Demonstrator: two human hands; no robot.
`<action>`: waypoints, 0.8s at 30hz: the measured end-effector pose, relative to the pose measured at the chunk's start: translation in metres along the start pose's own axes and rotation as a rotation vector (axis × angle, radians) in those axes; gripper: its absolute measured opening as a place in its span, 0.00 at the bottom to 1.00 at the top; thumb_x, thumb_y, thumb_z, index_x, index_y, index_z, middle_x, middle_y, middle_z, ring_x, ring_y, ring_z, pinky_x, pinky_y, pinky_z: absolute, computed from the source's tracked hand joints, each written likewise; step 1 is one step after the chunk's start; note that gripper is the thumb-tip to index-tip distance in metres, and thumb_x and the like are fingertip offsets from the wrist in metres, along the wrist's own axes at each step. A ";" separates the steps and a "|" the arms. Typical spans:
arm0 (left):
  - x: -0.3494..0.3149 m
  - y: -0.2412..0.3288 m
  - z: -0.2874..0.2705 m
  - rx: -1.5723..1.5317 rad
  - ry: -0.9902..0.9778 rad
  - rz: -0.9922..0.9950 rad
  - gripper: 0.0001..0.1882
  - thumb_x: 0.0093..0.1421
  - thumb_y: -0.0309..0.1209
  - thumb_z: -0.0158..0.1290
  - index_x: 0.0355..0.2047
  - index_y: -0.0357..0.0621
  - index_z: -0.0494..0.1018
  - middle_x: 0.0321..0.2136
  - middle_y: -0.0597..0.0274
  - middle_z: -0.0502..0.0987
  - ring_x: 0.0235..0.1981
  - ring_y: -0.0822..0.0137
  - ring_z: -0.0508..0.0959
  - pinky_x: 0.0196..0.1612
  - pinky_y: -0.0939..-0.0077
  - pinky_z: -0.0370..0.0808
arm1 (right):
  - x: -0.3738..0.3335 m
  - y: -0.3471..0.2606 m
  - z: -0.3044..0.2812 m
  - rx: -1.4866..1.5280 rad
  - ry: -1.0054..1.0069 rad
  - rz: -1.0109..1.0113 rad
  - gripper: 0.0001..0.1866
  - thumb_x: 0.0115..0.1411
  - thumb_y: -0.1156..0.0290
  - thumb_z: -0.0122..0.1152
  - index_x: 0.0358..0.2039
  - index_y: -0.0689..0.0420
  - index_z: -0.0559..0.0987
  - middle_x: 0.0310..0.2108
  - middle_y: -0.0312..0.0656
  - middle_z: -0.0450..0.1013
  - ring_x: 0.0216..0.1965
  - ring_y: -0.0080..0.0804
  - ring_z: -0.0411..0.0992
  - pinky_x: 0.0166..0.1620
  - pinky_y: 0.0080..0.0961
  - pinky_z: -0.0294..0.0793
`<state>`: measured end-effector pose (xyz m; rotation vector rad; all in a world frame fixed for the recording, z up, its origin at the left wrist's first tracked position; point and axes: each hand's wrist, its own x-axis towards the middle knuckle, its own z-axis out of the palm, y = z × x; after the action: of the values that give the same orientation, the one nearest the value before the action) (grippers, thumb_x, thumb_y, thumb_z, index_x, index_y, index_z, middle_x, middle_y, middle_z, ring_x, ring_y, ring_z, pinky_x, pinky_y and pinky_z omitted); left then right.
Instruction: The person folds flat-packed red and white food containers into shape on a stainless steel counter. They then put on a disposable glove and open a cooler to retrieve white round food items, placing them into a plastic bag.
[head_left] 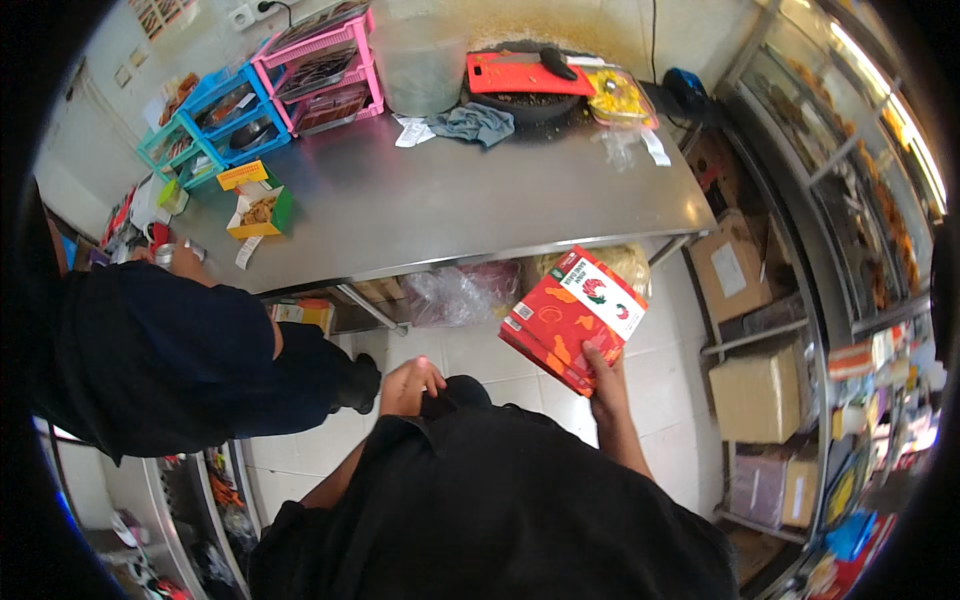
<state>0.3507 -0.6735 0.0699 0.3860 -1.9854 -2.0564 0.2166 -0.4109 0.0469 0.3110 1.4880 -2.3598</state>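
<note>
My right hand [604, 378] grips a stack of flat red cardboard food boxes [560, 325] by the near right corner, thumb on top. A white panel with a red and green print covers part of the top box. The stack is tilted in the air in front of the steel table [420, 210], above the floor. Low in front of my body, my left hand [405, 387] is apart from the boxes. Its fingers are curled in, and nothing shows in them. On the table's left part stands an open yellow and green box [259, 212] with fried food inside.
Along the wall stand pink trays [318, 75], blue trays [238, 115], a clear bucket [422, 65], a red cutting board [520, 73] and a grey cloth [474, 123]. Another person [190, 350] works at left. A shelf with cartons [755, 400] runs along the right.
</note>
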 end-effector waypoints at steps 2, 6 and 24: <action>0.018 -0.003 0.007 0.037 0.101 -0.042 0.16 0.66 0.36 0.42 0.26 0.39 0.71 0.26 0.61 0.74 0.30 0.71 0.72 0.37 0.78 0.67 | 0.033 -0.003 0.012 0.010 -0.031 -0.038 0.32 0.56 0.73 0.61 0.57 0.58 0.55 0.51 0.45 0.64 0.50 0.32 0.67 0.52 0.29 0.69; 0.076 -0.002 0.008 0.378 0.196 0.054 0.07 0.61 0.31 0.49 0.37 0.42 0.71 0.36 0.59 0.73 0.40 0.64 0.74 0.44 0.72 0.69 | 0.111 -0.005 0.056 0.036 -0.118 -0.129 0.34 0.55 0.70 0.63 0.57 0.58 0.54 0.51 0.46 0.63 0.51 0.32 0.65 0.52 0.30 0.68; 0.444 -0.073 -0.052 0.693 0.493 0.023 0.19 0.54 0.34 0.54 0.46 0.46 0.68 0.52 0.48 0.64 0.55 0.47 0.63 0.55 0.57 0.62 | 0.304 -0.007 0.120 -0.106 -0.156 0.088 0.28 0.60 0.65 0.58 0.56 0.60 0.58 0.51 0.45 0.64 0.52 0.34 0.66 0.51 0.32 0.71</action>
<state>-0.0440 -0.8807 -0.0101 0.8897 -2.2683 -1.0425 -0.0673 -0.5659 -0.0035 0.1586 1.4868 -2.1743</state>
